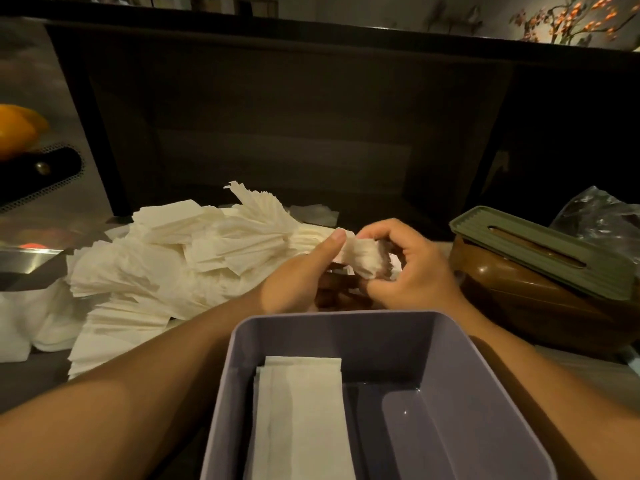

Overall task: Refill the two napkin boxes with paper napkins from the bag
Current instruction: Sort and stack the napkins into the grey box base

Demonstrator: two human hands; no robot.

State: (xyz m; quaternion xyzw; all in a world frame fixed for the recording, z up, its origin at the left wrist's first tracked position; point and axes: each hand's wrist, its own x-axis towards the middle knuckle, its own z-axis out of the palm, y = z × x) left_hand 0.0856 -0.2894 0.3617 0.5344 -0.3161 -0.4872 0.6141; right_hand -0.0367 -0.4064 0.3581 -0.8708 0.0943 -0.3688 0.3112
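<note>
An open purple napkin box [446, 341] stands nearest me at the bottom centre, with a folded stack of white napkins [301, 417] lying in its left half. Just beyond its far rim, my left hand [298, 275] and my right hand [412, 268] both pinch a small bunch of napkins [362, 258] between them. A big loose heap of white napkins [166, 268] spreads over the table to the left. To the right sits a brown napkin box [533, 306] with a green slotted lid [540, 247] resting askew on top.
A crumpled clear plastic bag [599, 216] lies at the far right behind the brown box. A dark panel [284, 126] rises behind the table. At the far left are an orange object [17, 129] and a black perforated piece [38, 174].
</note>
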